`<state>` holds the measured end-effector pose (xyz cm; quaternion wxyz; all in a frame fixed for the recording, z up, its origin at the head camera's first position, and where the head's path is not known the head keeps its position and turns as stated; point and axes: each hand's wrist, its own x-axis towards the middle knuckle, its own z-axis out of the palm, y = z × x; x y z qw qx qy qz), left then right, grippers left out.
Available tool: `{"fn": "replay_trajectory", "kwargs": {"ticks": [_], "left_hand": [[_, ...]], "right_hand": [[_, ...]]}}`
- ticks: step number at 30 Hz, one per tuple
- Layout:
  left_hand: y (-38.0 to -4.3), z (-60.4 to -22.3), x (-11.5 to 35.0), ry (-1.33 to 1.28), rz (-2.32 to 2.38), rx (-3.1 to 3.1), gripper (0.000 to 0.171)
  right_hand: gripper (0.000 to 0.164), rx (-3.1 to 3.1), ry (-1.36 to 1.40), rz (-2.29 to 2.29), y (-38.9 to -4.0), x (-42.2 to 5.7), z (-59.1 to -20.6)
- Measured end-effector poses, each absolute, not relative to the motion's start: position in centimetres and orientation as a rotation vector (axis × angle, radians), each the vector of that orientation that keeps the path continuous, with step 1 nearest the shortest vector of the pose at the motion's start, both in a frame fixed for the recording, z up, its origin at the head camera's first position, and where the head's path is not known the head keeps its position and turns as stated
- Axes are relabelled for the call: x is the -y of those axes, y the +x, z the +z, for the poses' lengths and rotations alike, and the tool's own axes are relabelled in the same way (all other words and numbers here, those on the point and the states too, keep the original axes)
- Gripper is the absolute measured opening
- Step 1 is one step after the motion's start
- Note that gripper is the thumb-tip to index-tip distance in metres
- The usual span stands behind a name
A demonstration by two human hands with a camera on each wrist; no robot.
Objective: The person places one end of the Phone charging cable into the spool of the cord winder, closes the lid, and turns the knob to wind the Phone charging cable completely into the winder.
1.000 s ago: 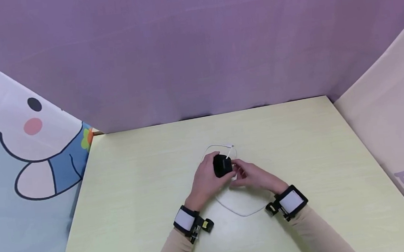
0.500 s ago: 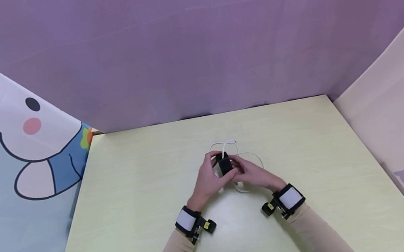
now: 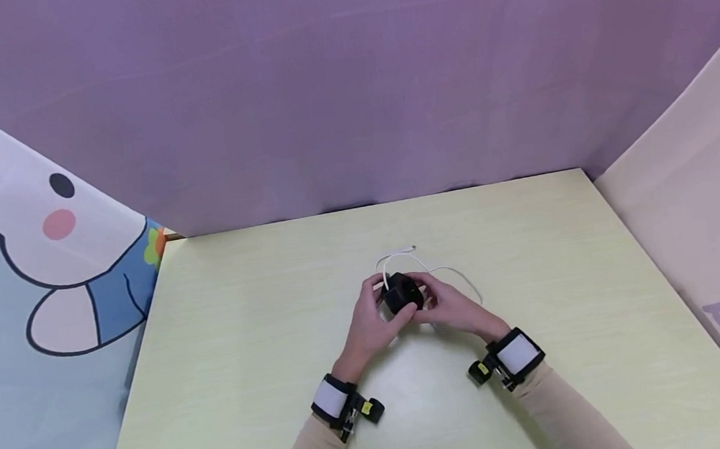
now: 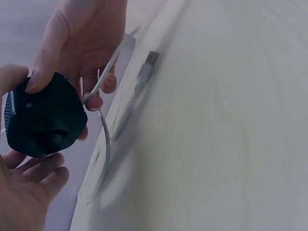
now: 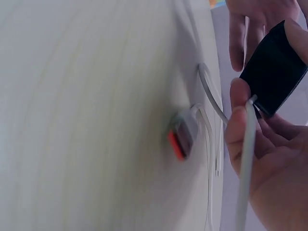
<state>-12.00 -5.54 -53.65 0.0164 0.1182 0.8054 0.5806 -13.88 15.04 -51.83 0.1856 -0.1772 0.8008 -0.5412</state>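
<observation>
Both hands hold a black, many-sided block (image 3: 401,293) over the middle of the table. My left hand (image 3: 369,319) grips it from the left, thumb at its near edge. From the right, my right hand (image 3: 451,310) holds it with the thumb pressed on its face in the left wrist view. A round recess shows in the block there. A white USB cable (image 3: 392,256) runs up from the block's left side and loops behind it. In the right wrist view, the cable passes right at the right fingertips (image 5: 239,91). One USB plug (image 4: 146,72) hangs loose beyond the hands.
The pale wooden table (image 3: 247,336) spreads around the hands. A purple cloth (image 3: 347,95) hangs along its back edge, with printed cloths on the left and right. More white cable (image 3: 463,276) curves behind the right hand. Each wrist wears a strapped camera.
The block has turned in the hands, and the right hand has come in to hold it. The cable loop that lay in front has been drawn back to behind the right hand.
</observation>
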Motion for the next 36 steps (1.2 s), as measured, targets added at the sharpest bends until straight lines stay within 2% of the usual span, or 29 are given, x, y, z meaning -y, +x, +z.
{"fn": "replay_trajectory", "kwargs": {"ticks": [5,8,15,21,27,36], "left_hand": [[-11.9,-54.4,5.8,0.449,1.85,-2.598,0.096],[-11.8,-54.5,5.9,0.565,1.752,-2.799,0.097],[-11.4,-53.9,5.7,0.829,1.626,-3.032,0.075],[-11.6,-53.6,5.3,0.965,1.575,-3.017,0.061],[-11.7,-53.7,5.0,0.849,1.515,-2.99,0.051],[-12.0,-53.4,4.9,0.474,1.438,-2.827,0.054]], "right_hand": [[0.078,-2.371,-0.532,-1.428,-13.9,-14.9,-52.0],[0.08,-2.454,-0.57,-1.353,-13.9,-14.9,-52.2],[0.08,-2.562,-0.699,-1.275,-13.7,-14.6,-52.4],[0.082,-2.592,-0.678,-1.222,-13.5,-14.4,-52.7],[0.082,-2.591,-0.691,-1.187,-13.3,-14.3,-52.9],[0.085,-2.594,-0.722,-1.185,-13.2,-14.4,-52.8]]}}
